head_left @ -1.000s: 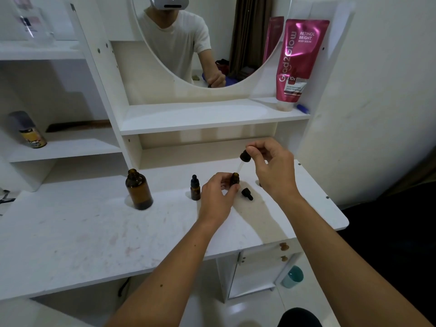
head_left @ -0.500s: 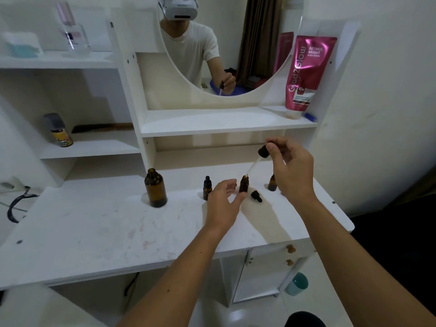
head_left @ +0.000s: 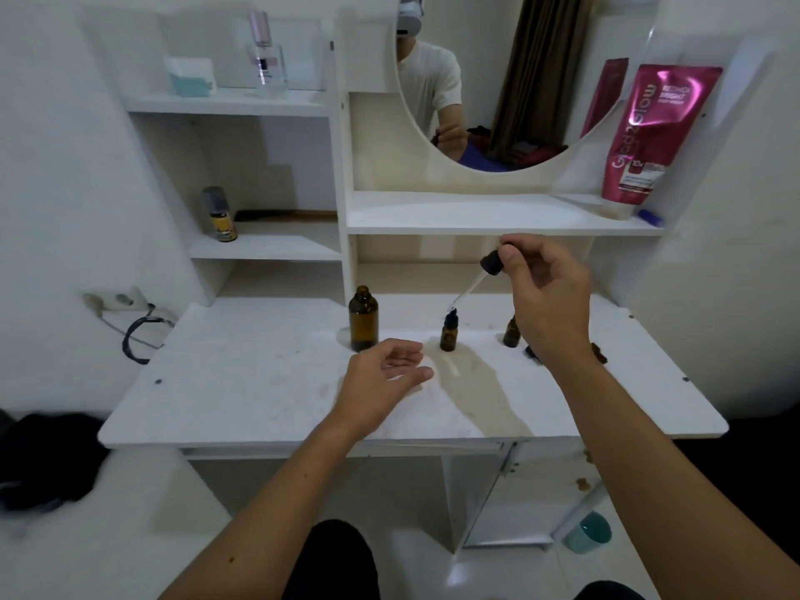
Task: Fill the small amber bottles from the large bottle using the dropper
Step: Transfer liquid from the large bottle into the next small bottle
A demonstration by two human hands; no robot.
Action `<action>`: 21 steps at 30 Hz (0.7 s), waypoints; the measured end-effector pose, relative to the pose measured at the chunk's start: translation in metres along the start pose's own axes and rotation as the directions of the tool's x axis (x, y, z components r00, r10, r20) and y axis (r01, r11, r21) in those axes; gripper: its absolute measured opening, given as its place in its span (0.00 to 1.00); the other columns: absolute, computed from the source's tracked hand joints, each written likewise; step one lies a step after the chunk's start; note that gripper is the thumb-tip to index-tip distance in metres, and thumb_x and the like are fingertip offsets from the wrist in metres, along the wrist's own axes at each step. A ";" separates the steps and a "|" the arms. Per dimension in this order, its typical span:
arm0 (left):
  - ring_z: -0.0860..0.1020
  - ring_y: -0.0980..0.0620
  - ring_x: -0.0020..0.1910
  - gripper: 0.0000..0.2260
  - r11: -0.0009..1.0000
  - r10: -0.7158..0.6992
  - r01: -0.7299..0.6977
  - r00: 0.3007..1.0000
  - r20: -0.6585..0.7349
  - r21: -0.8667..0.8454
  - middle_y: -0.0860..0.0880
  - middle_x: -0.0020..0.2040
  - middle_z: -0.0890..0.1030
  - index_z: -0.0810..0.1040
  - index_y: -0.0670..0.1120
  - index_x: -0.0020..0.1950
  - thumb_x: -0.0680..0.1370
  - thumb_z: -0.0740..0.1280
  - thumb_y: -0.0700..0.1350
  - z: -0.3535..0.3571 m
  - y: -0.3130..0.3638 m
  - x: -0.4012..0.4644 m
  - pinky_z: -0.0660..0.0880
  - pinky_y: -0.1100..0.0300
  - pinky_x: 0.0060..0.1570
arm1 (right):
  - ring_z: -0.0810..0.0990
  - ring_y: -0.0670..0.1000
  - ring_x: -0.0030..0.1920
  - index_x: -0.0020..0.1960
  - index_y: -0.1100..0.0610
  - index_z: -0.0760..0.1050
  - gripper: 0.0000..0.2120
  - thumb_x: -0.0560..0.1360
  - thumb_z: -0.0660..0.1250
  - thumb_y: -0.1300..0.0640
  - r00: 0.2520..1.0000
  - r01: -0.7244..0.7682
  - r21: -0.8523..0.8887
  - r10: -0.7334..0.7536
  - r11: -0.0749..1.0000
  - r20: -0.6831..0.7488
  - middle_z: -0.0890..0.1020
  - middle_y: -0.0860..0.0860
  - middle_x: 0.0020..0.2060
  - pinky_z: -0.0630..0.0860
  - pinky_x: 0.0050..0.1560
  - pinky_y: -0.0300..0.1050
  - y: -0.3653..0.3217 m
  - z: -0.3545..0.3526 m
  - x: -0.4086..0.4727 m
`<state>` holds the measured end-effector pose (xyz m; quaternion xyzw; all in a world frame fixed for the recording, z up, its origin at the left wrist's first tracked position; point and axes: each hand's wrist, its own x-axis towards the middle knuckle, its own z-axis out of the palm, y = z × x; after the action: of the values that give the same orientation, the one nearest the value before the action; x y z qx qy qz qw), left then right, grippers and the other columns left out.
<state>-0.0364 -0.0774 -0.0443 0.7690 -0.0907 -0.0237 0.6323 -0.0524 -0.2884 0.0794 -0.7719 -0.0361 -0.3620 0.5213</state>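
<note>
The large amber bottle [head_left: 363,318] stands uncapped on the white table [head_left: 242,383]. To its right is a small amber bottle [head_left: 449,335] with a black cap. A second small bottle [head_left: 511,333] stands further right, partly hidden behind my right hand [head_left: 547,296], with a loose black cap [head_left: 531,352] beside it. That hand pinches the dropper [head_left: 491,264] by its black bulb. Its glass tube slants down-left, and the tip hovers just above the capped small bottle. My left hand [head_left: 389,372] hangs open over the table, in front of the large bottle, touching nothing.
A shelf [head_left: 498,218] sits close above my right hand and carries a pink tube [head_left: 645,136]. The left shelves hold a spray can [head_left: 220,214] and a perfume bottle [head_left: 266,54]. A wall socket and cable [head_left: 130,322] lie left of the table. A teal cup [head_left: 588,532] is on the floor.
My left hand has let go of the small bottle and drawn back to the left, open. My right hand has lifted the dropper out and carried it leftward. The view has panned left.
</note>
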 end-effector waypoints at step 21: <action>0.83 0.56 0.55 0.27 0.999 0.006 0.008 0.962 -0.273 0.051 0.56 0.57 0.84 0.77 0.52 0.64 0.69 0.83 0.50 -0.059 -0.008 0.025 0.80 0.65 0.54 | 0.84 0.40 0.50 0.60 0.58 0.83 0.08 0.82 0.70 0.59 0.991 0.004 0.121 -0.020 0.993 0.132 0.86 0.47 0.50 0.79 0.55 0.34 -0.025 0.108 0.017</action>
<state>-0.0020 -0.0226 -0.0382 0.7809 -0.0031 0.0845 0.6189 0.0059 -0.1932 0.0878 -0.7612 -0.0970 -0.3102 0.5611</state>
